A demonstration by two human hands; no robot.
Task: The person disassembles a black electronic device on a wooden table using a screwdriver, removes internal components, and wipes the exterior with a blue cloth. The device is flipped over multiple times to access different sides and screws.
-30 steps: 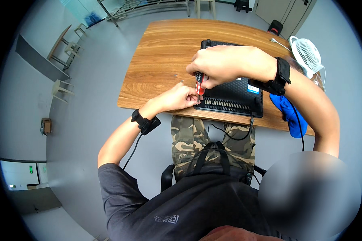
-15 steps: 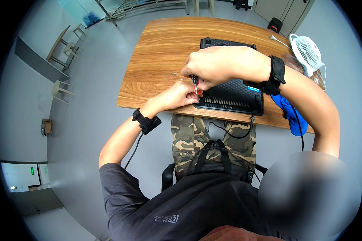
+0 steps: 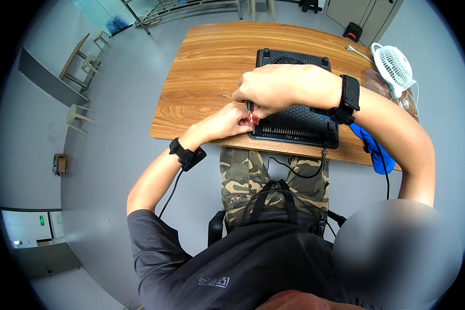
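Note:
A black laptop cooling pad (image 3: pixel 294 135) with a mesh surface, a round fan grille and stubby feet lies near the table's front edge. Over its left side, my right hand (image 3: pixel 258 93) is closed around an upright red-and-black screwdriver (image 3: pixel 252 118); the tip is hidden. My left hand (image 3: pixel 231 122) rests at the pad's near left corner, fingertips pinched together right beside the screwdriver's lower end. Whatever those fingers hold is too small to make out. A small metal piece, perhaps a screw (image 3: pixel 225 95), lies on the wood left of my right hand.
The wooden table (image 3: pixel 206 57) carries a white fan (image 3: pixel 394 67) and clear plastic packaging (image 3: pixel 377 82) at the right. Blue cloth (image 3: pixel 380 155) hangs at the right front edge. From the pad's near right corner a black cable (image 3: pixel 323 160) drops toward my lap.
My right hand and wrist have shifted and turned slightly, the forearm a little lower and to the left. The screwdriver stays at the same corner; my left hand is almost still.

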